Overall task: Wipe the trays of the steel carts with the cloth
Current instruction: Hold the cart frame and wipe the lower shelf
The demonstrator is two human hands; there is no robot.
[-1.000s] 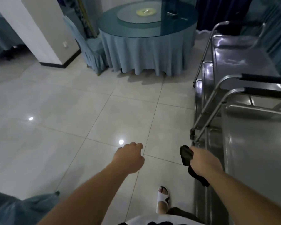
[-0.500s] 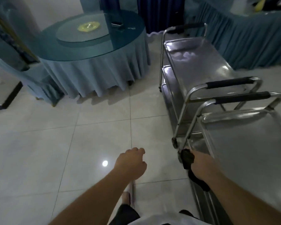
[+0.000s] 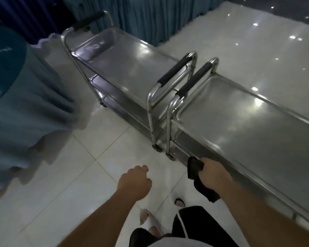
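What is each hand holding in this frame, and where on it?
The right hand grips the dark cloth around its middle, with ends sticking out front and back. The left hand is curled and holds nothing.

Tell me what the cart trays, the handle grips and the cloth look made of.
Near cart tray: brushed or polished steel, judging by its grey sheen and ceiling-light glints. Far cart tray: same look. Handle grips: matte black sleeves, probably rubber or foam; no shine. Cloth: dark soft fabric, bunched and drooping from the right hand; weave too dim to tell.
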